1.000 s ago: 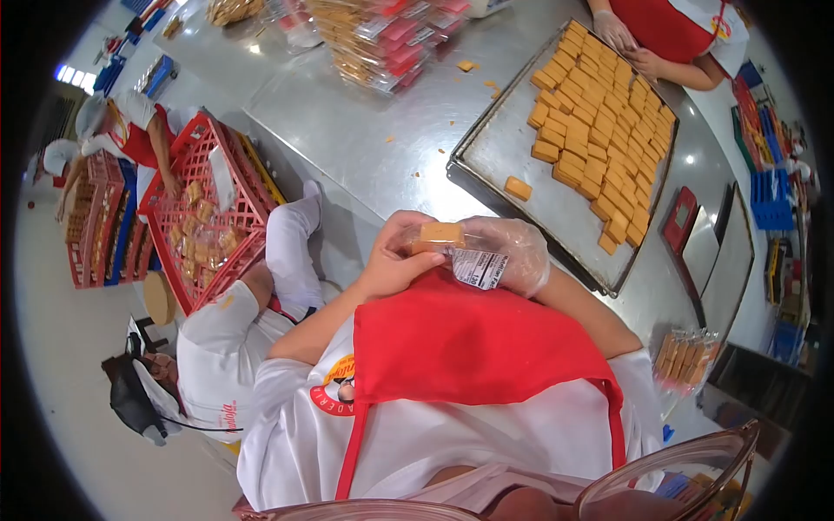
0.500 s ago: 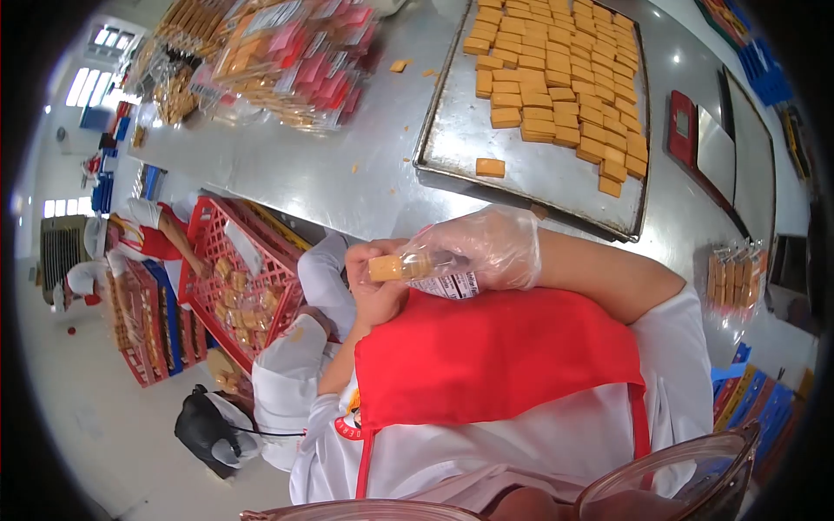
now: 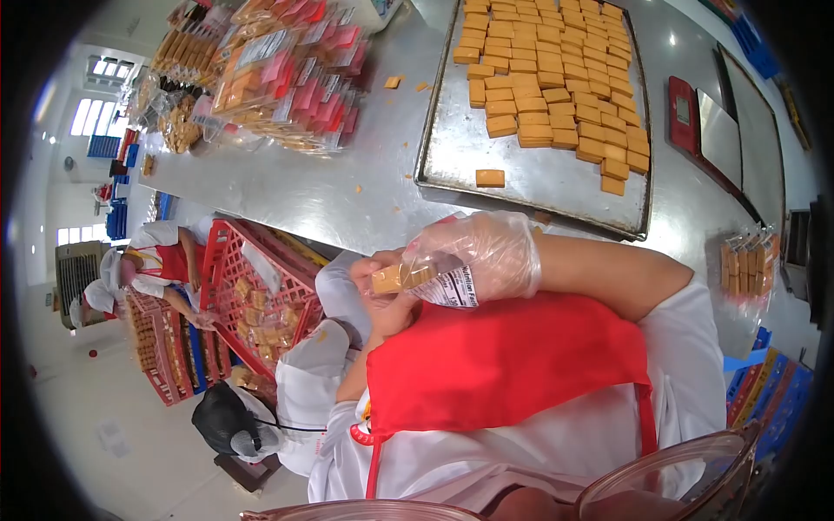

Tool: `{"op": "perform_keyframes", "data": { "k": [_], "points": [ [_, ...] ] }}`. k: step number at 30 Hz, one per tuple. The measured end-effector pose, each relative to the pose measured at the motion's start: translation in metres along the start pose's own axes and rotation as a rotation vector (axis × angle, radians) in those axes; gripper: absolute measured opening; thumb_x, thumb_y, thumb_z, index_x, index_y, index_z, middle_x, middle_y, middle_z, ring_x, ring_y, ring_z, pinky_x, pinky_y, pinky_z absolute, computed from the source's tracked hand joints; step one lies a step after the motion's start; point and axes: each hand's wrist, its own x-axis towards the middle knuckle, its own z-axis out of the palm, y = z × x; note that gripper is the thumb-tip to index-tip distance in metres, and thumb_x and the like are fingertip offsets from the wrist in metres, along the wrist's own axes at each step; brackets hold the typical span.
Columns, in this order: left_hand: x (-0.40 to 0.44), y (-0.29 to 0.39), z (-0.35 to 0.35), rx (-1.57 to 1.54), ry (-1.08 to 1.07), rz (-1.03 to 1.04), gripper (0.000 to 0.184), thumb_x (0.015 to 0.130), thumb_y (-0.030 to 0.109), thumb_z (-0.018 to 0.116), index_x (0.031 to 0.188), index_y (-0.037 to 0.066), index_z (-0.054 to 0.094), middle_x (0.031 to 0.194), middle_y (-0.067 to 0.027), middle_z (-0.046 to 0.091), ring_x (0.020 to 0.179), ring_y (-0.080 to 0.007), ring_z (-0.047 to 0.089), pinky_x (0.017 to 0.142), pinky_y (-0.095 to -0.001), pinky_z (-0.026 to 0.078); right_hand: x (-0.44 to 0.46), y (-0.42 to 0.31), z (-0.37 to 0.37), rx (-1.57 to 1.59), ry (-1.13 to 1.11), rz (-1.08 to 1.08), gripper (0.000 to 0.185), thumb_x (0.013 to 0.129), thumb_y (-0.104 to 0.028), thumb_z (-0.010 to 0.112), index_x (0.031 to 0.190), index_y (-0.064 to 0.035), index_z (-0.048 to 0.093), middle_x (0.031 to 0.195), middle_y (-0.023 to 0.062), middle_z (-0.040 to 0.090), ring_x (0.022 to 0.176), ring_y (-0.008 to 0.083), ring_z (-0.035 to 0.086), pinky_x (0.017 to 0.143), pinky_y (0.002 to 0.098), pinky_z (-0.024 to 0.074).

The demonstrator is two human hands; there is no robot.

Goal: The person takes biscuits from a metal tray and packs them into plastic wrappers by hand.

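In front of the red apron, both of my hands are closed around a clear biscuit pack (image 3: 405, 277) with a white nutrition label. My bare left hand (image 3: 391, 311) grips its left end. Over the pack's other end lies my right hand (image 3: 486, 252), in a clear plastic glove, with its fingers partly hidden. Just beyond my hands, a metal tray (image 3: 556, 204) bears many rectangular orange-brown biscuits (image 3: 556, 82) in rows. One single biscuit (image 3: 490, 178) lies apart near the tray's front edge.
Filled packs (image 3: 287, 82) with pink labels are heaped at the table's far left. A red scale (image 3: 682, 117) and a few packs (image 3: 747, 265) sit at the right. Co-workers (image 3: 165, 256) stand at the left beside a red crate (image 3: 221, 260) of packs.
The view has shifted slightly. My hands keep hold of the biscuit pack, whose label now shows more. At the left, a co-worker's arms have moved by the red crate.
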Motion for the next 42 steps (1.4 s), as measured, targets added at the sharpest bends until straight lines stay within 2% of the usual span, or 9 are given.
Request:
{"op": "perform_keyframes", "data": {
  "k": [5,9,14,18,21,30,33,38,42],
  "points": [
    [0.004,0.002,0.007,0.094,-0.003,0.061,0.055,0.07,-0.004,0.065,0.112,0.014,0.035,0.098,-0.012,0.049,0.09,-0.0219,0.051,0.078,-0.0339,0.043,-0.001,0.004,0.002,0.171,-0.001,0.168,0.032,0.074,-0.021,0.068,0.101,-0.011,0.055,0.092,0.0102,0.061,0.087,0.0254,0.06,0.075,0.0316,0.0469],
    [0.01,0.001,0.008,0.132,-0.091,0.161,0.053,0.071,-0.003,0.065,0.111,0.014,0.035,0.096,-0.0129,0.051,0.088,-0.0233,0.052,0.078,-0.0362,0.043,-0.008,-0.002,-0.007,-0.055,-0.065,0.049,0.033,0.074,-0.017,0.067,0.103,-0.0115,0.054,0.094,0.0101,0.061,0.088,0.0255,0.059,0.076,0.0313,0.0467],
    [0.008,0.004,0.005,0.148,-0.112,0.109,0.052,0.071,-0.003,0.065,0.111,0.012,0.035,0.095,-0.0134,0.052,0.089,-0.0236,0.052,0.078,-0.0372,0.043,-0.011,0.001,0.003,0.245,0.047,0.023,0.027,0.073,-0.012,0.064,0.099,-0.0108,0.057,0.093,0.0095,0.06,0.083,0.025,0.058,0.073,0.031,0.0464],
    [0.004,0.003,0.001,0.136,0.009,0.065,0.052,0.07,-0.004,0.065,0.11,0.011,0.035,0.096,-0.0136,0.052,0.091,-0.0233,0.052,0.079,-0.037,0.043,-0.013,0.002,0.0,-0.082,0.11,-0.031,0.024,0.071,-0.011,0.066,0.093,-0.0108,0.058,0.087,0.0068,0.062,0.077,0.0229,0.061,0.068,0.0299,0.0481],
    [0.004,0.004,-0.002,0.077,0.052,0.064,0.053,0.069,-0.004,0.065,0.11,0.011,0.036,0.098,-0.014,0.051,0.093,-0.0235,0.052,0.081,-0.0369,0.043,-0.026,-0.023,-0.01,-0.213,0.226,0.228,0.021,0.071,-0.021,0.067,0.085,-0.0098,0.056,0.068,0.0057,0.057,0.064,0.0174,0.058,0.059,0.03,0.0467],
    [0.007,0.008,-0.011,0.075,0.175,0.07,0.057,0.066,-0.002,0.069,0.111,0.012,0.038,0.104,-0.0129,0.05,0.098,-0.0241,0.051,0.085,-0.0364,0.041,-0.06,0.021,-0.045,0.141,0.694,0.186,0.027,0.065,-0.015,0.074,0.079,-0.0071,0.052,0.061,0.0025,0.054,0.057,0.0117,0.053,0.054,0.0249,0.044],
    [0.007,0.009,-0.023,0.067,0.195,0.065,0.056,0.066,-0.001,0.07,0.11,0.011,0.038,0.106,-0.0107,0.05,0.1,-0.0221,0.05,0.087,-0.0362,0.041,-0.072,0.028,-0.058,-0.548,0.706,0.464,0.026,0.067,-0.021,0.071,0.079,-0.0067,0.052,0.061,0.0047,0.053,0.056,0.015,0.053,0.053,0.027,0.043],
    [0.01,0.014,-0.023,0.072,0.178,0.048,0.056,0.067,-0.002,0.069,0.111,0.01,0.037,0.106,-0.0102,0.05,0.099,-0.0206,0.051,0.087,-0.0344,0.041,-0.078,0.04,-0.058,-0.644,0.504,0.715,0.027,0.071,-0.029,0.062,0.086,-0.007,0.056,0.074,0.0091,0.06,0.069,0.0281,0.058,0.063,0.0335,0.0456],
    [0.011,0.013,-0.019,0.09,0.2,0.042,0.056,0.067,-0.002,0.069,0.11,0.009,0.037,0.106,-0.011,0.05,0.098,-0.0195,0.051,0.085,-0.0327,0.043,-0.072,0.029,-0.05,-0.771,0.682,0.278,0.034,0.072,-0.027,0.064,0.098,-0.0068,0.058,0.085,0.0106,0.062,0.076,0.0267,0.06,0.068,0.0329,0.0474]
  ]
}}
